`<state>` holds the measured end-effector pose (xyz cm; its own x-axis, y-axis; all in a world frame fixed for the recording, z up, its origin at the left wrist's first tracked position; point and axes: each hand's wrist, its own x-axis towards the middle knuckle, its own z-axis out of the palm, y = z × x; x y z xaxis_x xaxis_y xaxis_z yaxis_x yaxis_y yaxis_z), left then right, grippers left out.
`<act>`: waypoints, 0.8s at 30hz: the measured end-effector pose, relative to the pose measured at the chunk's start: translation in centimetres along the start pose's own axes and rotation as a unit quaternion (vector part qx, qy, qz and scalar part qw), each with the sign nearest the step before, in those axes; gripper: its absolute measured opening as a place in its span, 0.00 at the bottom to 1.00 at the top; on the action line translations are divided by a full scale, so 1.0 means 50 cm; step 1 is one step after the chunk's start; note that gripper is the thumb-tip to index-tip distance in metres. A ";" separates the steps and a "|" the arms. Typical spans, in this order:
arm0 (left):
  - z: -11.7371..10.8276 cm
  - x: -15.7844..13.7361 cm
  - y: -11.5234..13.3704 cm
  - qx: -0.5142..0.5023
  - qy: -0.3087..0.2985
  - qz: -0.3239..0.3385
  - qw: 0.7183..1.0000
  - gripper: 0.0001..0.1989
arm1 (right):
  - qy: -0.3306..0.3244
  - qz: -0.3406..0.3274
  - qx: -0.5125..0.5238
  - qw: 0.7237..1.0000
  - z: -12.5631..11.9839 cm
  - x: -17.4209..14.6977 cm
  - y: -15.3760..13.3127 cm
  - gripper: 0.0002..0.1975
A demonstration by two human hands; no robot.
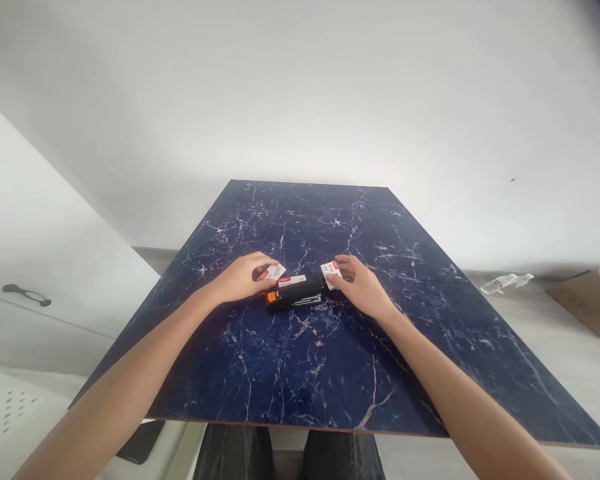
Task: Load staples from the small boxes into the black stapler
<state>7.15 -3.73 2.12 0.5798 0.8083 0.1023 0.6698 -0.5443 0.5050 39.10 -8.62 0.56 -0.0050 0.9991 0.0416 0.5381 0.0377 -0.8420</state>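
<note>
My left hand [247, 277] pinches a small white-and-red card or flat packet [273, 272] between thumb and fingers. In my right hand [364, 288] is another small white card with red print [331, 273], gripped by its right side. Between the hands, on the table, lies a black oblong object [310, 289] with an orange end [271, 297] and a shiny silvery strip along its near side; its kind is unclear. A third white-and-red piece [291, 281] rests against its far side or on top of it.
The dark blue marble-patterned table [300, 373] backs onto a white wall. To the left is a white cabinet with a dark handle [27, 294]. On the floor at right lie a clear plastic bottle [506, 283] and brown cardboard [587, 300]. A dark flat object [141, 442] lies below the table, left.
</note>
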 end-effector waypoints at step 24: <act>0.037 -0.009 0.047 0.022 0.009 0.092 0.996 0.22 | -0.061 -0.219 -0.211 0.951 -0.019 -0.023 -0.015 0.20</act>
<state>9.30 -5.78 1.65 0.6861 0.6982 0.2045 0.5739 -0.6921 0.4377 39.52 -9.80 1.67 -0.3906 0.8850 0.2536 0.7525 0.4656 -0.4658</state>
